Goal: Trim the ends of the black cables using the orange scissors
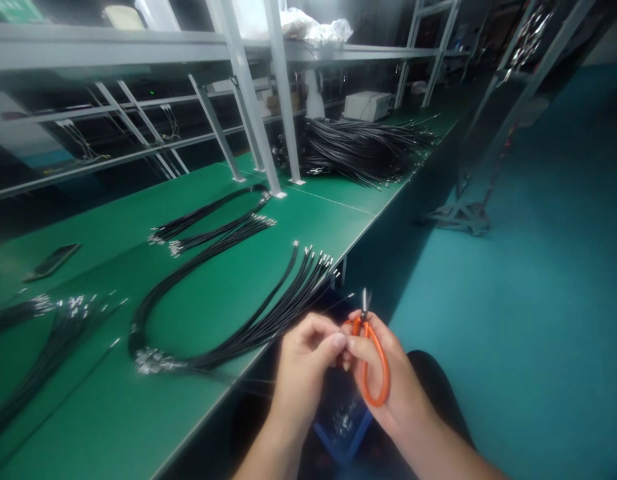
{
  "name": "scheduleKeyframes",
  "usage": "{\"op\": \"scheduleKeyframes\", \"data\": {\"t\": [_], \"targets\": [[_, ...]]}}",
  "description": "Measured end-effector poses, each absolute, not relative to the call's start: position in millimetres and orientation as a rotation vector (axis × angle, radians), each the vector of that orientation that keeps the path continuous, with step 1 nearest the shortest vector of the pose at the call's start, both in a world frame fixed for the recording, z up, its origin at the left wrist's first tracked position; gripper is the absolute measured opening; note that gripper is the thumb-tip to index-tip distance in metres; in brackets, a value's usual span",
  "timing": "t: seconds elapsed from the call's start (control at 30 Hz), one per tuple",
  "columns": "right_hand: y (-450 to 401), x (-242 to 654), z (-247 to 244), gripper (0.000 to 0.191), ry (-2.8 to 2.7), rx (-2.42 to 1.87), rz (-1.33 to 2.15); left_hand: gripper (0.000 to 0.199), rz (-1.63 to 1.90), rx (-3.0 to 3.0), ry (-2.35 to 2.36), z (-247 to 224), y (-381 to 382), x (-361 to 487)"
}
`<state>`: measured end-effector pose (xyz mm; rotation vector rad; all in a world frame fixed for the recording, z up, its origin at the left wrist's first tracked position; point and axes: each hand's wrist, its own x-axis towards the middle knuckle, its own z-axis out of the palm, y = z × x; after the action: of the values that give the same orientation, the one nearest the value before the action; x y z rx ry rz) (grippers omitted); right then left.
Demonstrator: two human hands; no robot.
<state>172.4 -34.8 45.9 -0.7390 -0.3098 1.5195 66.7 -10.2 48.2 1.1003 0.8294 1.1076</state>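
Orange-handled scissors point(376, 373) rest in my right hand point(388, 363), blades up, with the loop handles against the palm. My left hand point(308, 357) is closed in a pinch, its thumb and fingertips meeting those of my right hand. What the pinch holds is too small and hidden to make out. Just beyond the left hand, a bundle of black cables point(213, 357) curves over the bench, its silvery ends fanned out near the edge. One thin cable end point(351, 295) pokes out beside the scissor blades.
The green bench point(108, 407) bears more cable bundles point(203, 213), a phone point(52, 262) and a large cable pile point(358, 147). Metal shelf posts point(283, 100) rise from it. Below my hands stands a blue bin point(338, 450) with small clear bits inside.
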Motion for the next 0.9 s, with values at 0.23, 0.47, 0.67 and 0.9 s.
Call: {"op": "scheduleKeyframes", "data": {"t": [0.23,0.47,0.67,0.9], "targets": [[-34,176,41,0.021,-0.362,-0.698,1.528,0.013,1.094,0.94,0.779,55,-11,66],[-33,178,44,0.018,-0.36,-0.669,1.517,0.014,1.084,0.916,0.642,55,-9,70],[-29,181,43,0.014,-0.321,-0.627,1.581,0.004,1.096,1.075,0.801,54,-9,63],[-26,181,49,0.017,-0.303,-0.643,1.559,0.014,1.143,1.876,1.171,66,-9,51]]}}
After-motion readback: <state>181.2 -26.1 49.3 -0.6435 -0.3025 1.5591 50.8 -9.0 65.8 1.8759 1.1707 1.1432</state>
